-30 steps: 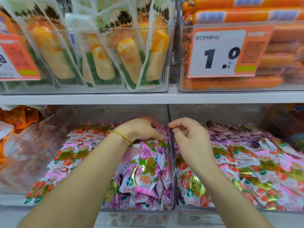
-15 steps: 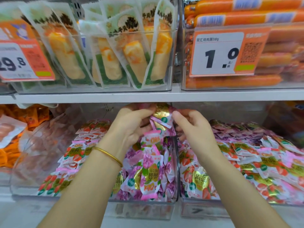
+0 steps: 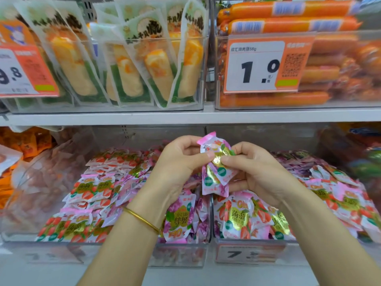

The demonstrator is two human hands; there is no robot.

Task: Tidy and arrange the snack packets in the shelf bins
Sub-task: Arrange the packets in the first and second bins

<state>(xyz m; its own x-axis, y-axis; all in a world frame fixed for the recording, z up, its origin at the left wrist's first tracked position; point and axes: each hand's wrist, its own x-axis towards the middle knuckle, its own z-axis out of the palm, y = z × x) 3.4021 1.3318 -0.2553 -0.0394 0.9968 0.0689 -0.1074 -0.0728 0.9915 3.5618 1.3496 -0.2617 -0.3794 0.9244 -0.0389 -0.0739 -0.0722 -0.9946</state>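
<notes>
Both hands hold a small bunch of pink and purple snack packets (image 3: 216, 172) above the divider between two clear bins on the lower shelf. My left hand (image 3: 181, 159), with a gold bangle at the wrist, pinches the bunch from the left. My right hand (image 3: 255, 172) pinches it from the right. The left bin (image 3: 123, 252) holds strawberry packets (image 3: 90, 188) on its left side and purple packets (image 3: 181, 219) upright on its right side. The right bin (image 3: 247, 252) is heaped with strawberry packets (image 3: 239, 219), and darker purple packets lie at its back.
The upper shelf (image 3: 185, 117) carries a clear bin of white and green pouches (image 3: 134, 65) and a bin of orange sausages (image 3: 288, 27) with a 1.0 price tag (image 3: 263, 65). Bags of orange and reddish snacks (image 3: 31, 182) fill the bin at far left.
Both hands reached into the bins at the divider, pulled out a bunch of packets and raised it. They now hold it higher, with the packets hanging between the fingers.
</notes>
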